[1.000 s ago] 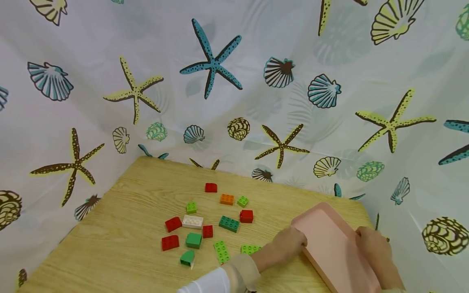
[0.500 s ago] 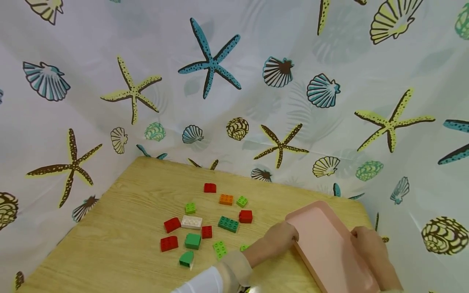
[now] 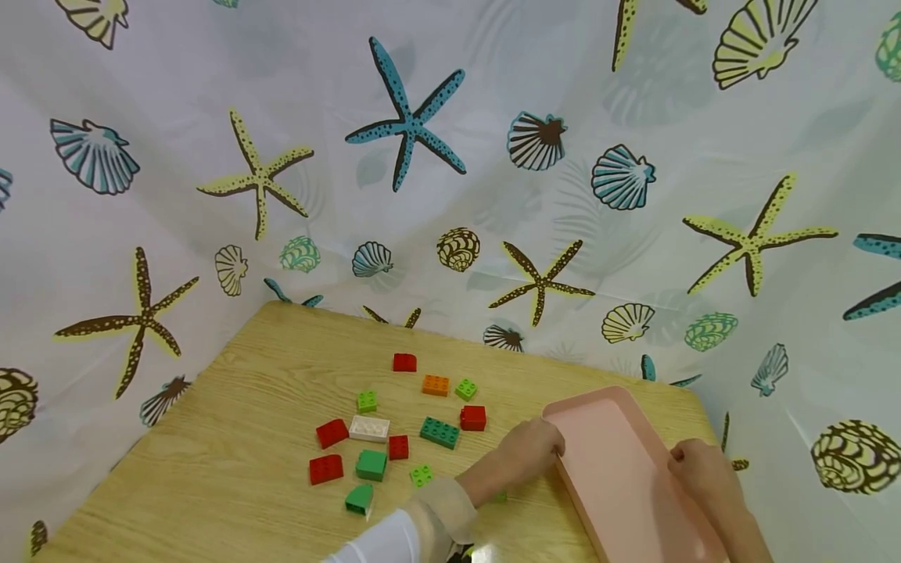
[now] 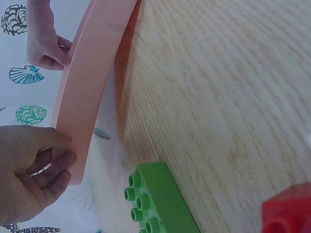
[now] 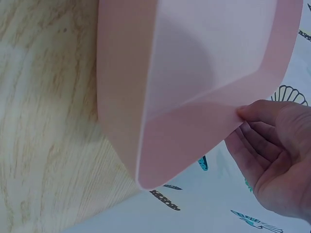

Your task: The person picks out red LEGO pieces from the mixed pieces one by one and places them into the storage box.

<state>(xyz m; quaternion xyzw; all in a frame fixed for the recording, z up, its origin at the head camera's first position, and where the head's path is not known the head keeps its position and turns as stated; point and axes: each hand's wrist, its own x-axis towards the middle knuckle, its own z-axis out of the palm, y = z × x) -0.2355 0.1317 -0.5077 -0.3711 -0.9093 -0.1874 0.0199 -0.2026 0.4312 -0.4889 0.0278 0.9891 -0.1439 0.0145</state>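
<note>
A shallow pink tray (image 3: 611, 461) with raised walls is at the right side of the table, its inside bare where visible. My left hand (image 3: 528, 450) grips its left wall; in the left wrist view the thumb and fingers of that left hand (image 4: 36, 167) pinch the wall near a corner. On the opposite long side, my right hand (image 3: 706, 473) holds the rim. Seen from the right wrist, the right hand (image 5: 279, 150) pinches the rim of the tray (image 5: 189, 141) between thumb and fingers. The tray's near end is cut off in the head view.
Left of the tray lie several toy bricks, among them a white brick (image 3: 369, 428), a dark green brick (image 3: 439, 432), an orange brick (image 3: 436, 385) and a red brick (image 3: 473, 417). A green brick (image 4: 163, 199) lies close below the left hand. Patterned cloth (image 3: 450, 156) hangs behind the table.
Both hands and the tray have shifted a little to the left. The left forearm now covers more of the light green bricks. The other bricks lie as before.
</note>
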